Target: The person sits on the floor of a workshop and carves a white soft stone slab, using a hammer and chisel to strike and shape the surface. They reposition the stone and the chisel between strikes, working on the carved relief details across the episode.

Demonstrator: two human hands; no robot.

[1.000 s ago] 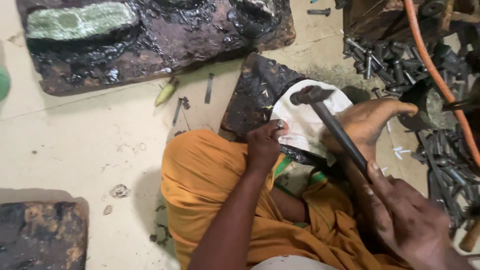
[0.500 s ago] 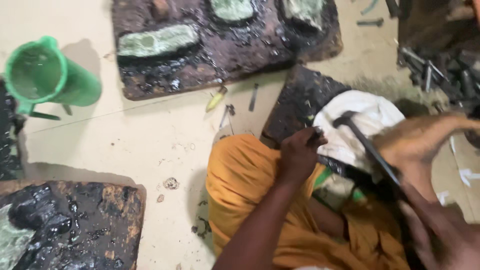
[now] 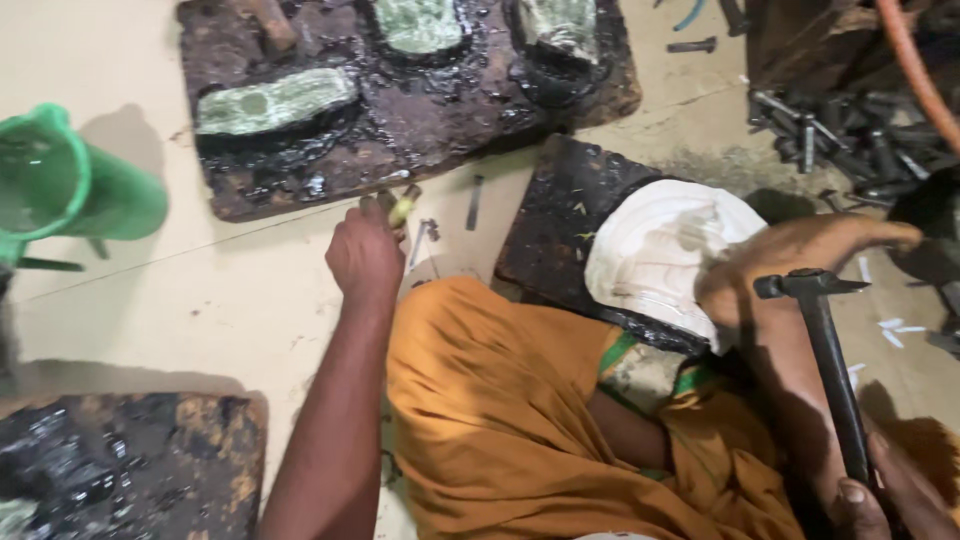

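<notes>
My left hand [image 3: 365, 255] reaches forward over the pale floor, its fingers curled on a small yellowish tool [image 3: 403, 207] lying by the edge of a large dark pitch board [image 3: 450, 120]. At the bottom right, my right hand [image 3: 885, 500] grips the handle of a dark hammer [image 3: 830, 370], whose head is raised beside my bare foot [image 3: 800, 255]. That foot rests on a white carved piece [image 3: 655, 250], which is set on a smaller black board [image 3: 565, 210]. Orange cloth [image 3: 500, 420] covers my legs.
Greenish-grey pieces [image 3: 275, 100] are stuck in the pitch of the large board. A green jug [image 3: 70, 190] stands at the left and another black slab [image 3: 120, 460] lies at the bottom left. A pile of metal punches [image 3: 850, 130] and an orange hose [image 3: 915, 60] sit at the right.
My left hand left the white carved piece and moved forward-left to the yellowish tool on the floor. The hammer has dropped away from the piece toward the right. The view shifted left.
</notes>
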